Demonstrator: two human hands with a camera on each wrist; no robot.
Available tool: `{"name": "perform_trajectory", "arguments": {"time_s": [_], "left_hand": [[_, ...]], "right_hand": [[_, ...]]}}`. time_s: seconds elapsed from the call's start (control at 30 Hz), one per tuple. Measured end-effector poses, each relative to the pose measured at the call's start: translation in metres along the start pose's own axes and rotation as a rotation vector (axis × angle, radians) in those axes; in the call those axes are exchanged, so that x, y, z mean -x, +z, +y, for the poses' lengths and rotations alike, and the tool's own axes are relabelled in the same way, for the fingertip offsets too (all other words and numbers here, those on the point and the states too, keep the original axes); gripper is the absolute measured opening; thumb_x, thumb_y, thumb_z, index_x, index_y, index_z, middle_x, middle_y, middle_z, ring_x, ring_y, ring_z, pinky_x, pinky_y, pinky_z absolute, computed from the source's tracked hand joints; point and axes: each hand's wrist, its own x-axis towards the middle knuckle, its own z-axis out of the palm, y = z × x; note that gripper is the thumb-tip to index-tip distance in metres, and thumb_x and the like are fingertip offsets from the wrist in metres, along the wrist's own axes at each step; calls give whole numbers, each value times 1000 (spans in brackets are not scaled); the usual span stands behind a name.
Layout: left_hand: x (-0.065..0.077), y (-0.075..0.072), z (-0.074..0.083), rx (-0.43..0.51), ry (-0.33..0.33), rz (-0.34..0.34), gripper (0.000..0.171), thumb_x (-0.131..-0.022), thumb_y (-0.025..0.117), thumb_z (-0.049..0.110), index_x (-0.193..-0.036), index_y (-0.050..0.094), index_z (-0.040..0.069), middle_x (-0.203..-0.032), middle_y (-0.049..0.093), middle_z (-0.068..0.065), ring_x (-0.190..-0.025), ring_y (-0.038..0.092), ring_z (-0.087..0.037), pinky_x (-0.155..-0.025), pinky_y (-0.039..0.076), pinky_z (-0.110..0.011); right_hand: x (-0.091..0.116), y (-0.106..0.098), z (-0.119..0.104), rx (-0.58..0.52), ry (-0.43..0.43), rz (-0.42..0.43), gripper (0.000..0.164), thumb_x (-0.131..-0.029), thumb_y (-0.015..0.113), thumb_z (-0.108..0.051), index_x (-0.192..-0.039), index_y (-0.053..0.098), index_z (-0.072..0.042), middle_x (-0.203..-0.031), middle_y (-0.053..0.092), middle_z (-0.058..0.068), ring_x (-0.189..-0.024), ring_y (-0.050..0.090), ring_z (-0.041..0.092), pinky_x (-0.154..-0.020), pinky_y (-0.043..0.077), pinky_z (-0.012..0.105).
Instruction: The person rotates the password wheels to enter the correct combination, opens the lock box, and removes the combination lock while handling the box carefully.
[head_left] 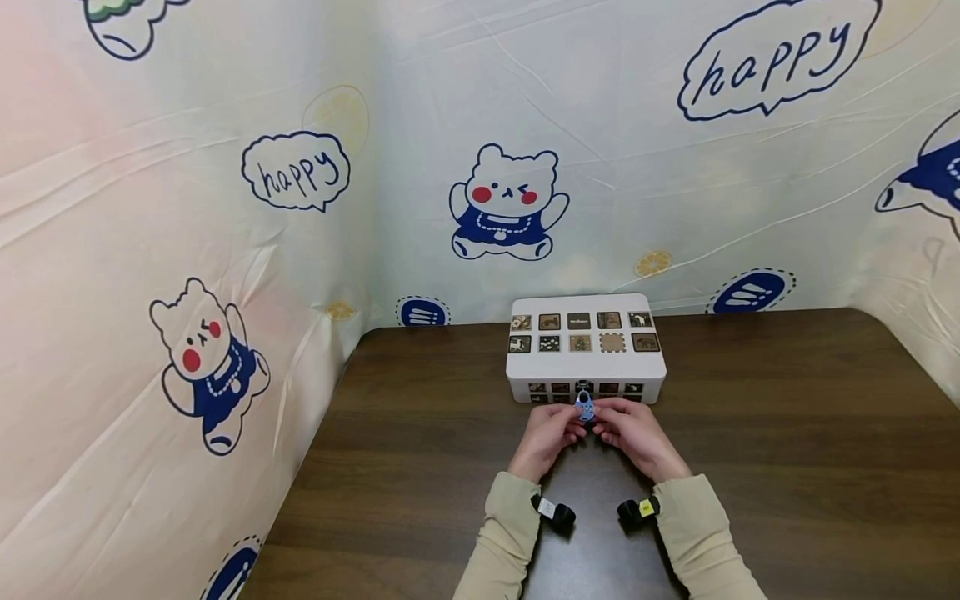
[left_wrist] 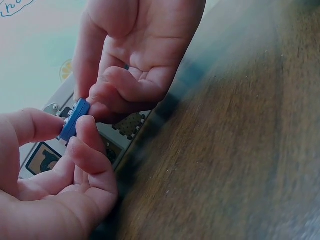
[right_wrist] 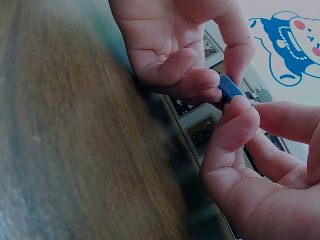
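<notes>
A small blue padlock [head_left: 586,407] with a pale shackle is at the latch on the front of a white box [head_left: 585,367]. My left hand [head_left: 551,435] pinches the padlock's left side between thumb and fingertips. From the other side, my right hand [head_left: 637,433] pinches it too. Both wrist views show the padlock's body [left_wrist: 74,120] edge-on between the two hands' fingertips. Small bumps stand out on its far face in the left wrist view. The fingers cover part of its body.
The box has rows of printed square pictures on its lid and front. It stands at the back of a dark wooden table [head_left: 420,467], by a printed cloth [head_left: 600,125] with bears and "happy" bubbles. Small black devices [head_left: 637,512] are strapped at both wrists.
</notes>
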Motion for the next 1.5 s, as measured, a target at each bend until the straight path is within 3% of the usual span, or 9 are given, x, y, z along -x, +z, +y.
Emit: {"name": "perform_trajectory", "arguments": {"time_s": [0.63, 0.9, 1.5], "left_hand": [[-2, -3, 0, 12, -22, 16, 18, -88, 58, 6, -96, 68, -7, -70, 62, 0, -57, 57, -7, -53, 46, -18], [1, -3, 1, -7, 10, 12, 19, -90, 57, 5, -99, 67, -9, -73, 61, -1, -59, 57, -8, -54, 46, -18], [2, -1, 4, -14, 15, 14, 20, -91, 57, 7, -101, 66, -8, -75, 61, 0, -60, 57, -8, -54, 44, -17]], "right_hand": [[0, 1, -1, -10, 11, 0, 36, -99, 51, -11, -126, 49, 13, -86, 63, -3, -72, 59, 5, -64, 50, 18], [1, 2, -3, -19, 11, -5, 39, -99, 51, -12, -128, 47, 14, -88, 62, -3, -73, 59, 5, -65, 51, 19], [-5, 6, 3, -34, -13, 39, 32, -97, 52, -11, -122, 51, 9, -88, 62, -4, -73, 60, 6, -65, 51, 19]]}}
